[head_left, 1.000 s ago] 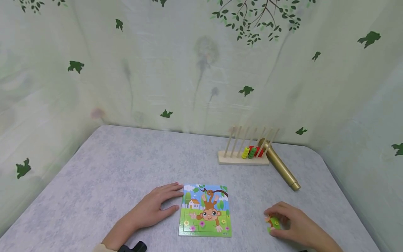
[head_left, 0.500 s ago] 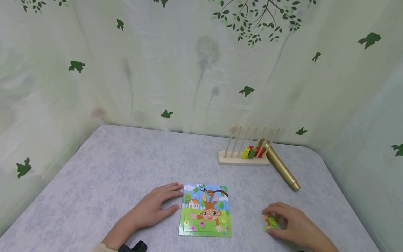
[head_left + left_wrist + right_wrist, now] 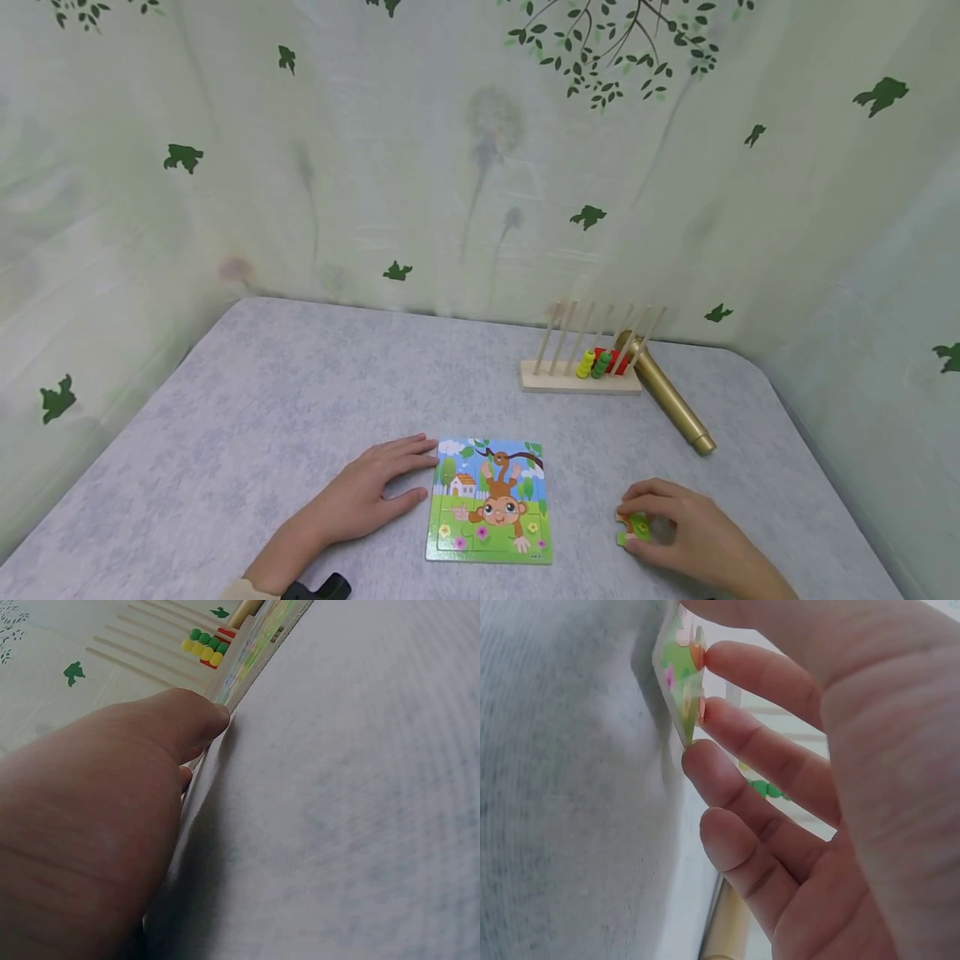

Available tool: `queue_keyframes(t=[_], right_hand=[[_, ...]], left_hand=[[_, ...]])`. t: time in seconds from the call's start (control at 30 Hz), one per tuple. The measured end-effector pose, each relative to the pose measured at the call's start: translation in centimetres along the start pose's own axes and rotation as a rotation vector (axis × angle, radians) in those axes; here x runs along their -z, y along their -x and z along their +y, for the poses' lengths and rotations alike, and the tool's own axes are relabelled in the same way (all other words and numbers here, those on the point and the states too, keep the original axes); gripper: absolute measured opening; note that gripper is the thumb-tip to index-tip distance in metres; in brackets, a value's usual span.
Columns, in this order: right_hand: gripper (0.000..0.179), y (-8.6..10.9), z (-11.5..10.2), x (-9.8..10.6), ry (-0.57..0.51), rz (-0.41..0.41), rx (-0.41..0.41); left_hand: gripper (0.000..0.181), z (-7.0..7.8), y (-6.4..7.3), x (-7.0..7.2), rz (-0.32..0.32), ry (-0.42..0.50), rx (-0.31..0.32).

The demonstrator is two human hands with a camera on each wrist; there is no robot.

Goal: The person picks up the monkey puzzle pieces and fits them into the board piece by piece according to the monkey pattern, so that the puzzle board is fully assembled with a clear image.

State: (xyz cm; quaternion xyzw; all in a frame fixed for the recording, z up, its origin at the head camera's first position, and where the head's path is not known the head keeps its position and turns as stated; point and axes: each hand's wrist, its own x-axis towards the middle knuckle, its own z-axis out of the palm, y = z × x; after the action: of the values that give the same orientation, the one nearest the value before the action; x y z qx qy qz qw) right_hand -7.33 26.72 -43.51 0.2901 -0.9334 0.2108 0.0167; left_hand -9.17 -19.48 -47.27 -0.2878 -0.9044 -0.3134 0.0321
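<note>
A square picture puzzle (image 3: 489, 500) of a monkey hanging from a branch lies flat on the table in the head view. My left hand (image 3: 367, 492) rests on the table at its left, fingers stretched out, tips at the puzzle's left edge. In the left wrist view the left thumb (image 3: 191, 716) points at the puzzle's edge. To the right of the puzzle, my right hand (image 3: 693, 529) pinches a small green and brown puzzle piece (image 3: 634, 527) between thumb and fingers, at the tabletop. The right hand's fingers (image 3: 727, 765) are bent and spread in the right wrist view.
Behind the puzzle stands a wooden peg rack (image 3: 577, 382) with yellow, green and red beads. A gold tube (image 3: 671, 400) lies slantwise against its right end. A printed curtain (image 3: 450, 167) hangs along the far edge of the grey table (image 3: 315, 367).
My right hand has shifted a little to the left with the puzzle piece, closer to the puzzle. The left hand and the puzzle have stayed in place.
</note>
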Motion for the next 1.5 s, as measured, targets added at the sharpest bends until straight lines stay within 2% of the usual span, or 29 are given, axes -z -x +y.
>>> queue_keyframes(t=[0.3, 0.67, 0.8, 1.17, 1.5], right_hand=[[0.024, -0.7, -0.7, -0.1, 0.02, 0.027, 0.048], [0.023, -2.0, -1.5, 0.1, 0.041, -0.023, 0.087], [0.022, -2.7, -1.9, 0.4, 0.066, -0.066, 0.086], [0.025, -4.8, -3.9, 0.7, 0.099, -0.092, 0.143], [0.023, -6.0, -5.4, -0.3, 0.071, -0.091, 0.211]], left_hand=[[0.042, 0.0, -0.2, 0.0, -0.008, 0.005, 0.0], [0.041, 0.0, -0.1, 0.0, -0.008, 0.006, 0.011], [0.041, -0.1, 0.0, 0.0, -0.01, 0.011, 0.009], [0.041, -0.2, -0.1, 0.0, 0.0, 0.001, 0.002], [0.041, 0.0, 0.0, 0.0, -0.007, 0.007, 0.005]])
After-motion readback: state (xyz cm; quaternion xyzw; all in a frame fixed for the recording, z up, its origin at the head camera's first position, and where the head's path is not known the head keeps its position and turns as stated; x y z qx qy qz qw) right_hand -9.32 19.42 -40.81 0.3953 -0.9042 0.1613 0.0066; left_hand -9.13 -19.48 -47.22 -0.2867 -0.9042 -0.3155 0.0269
